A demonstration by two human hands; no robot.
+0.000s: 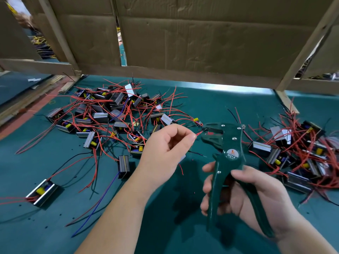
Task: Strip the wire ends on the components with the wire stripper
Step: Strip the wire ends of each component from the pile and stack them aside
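My left hand (166,143) pinches a thin red wire (199,133) between thumb and fingertips, and the wire's end reaches into the jaws of the wire stripper. My right hand (244,195) grips the two handles of the dark green wire stripper (227,153), which stands upright with its jaws pointing left. A component seems tucked under my left palm, mostly hidden. One pile of small metal-cased components with red and black wires (110,114) lies at the back left, and a second pile (300,154) lies at the right.
Everything rests on a teal mat (165,226). Single components lie apart at the near left (43,192) and centre (123,165). A cardboard wall on a wooden frame (201,43) closes off the back. Tiny insulation scraps dot the mat.
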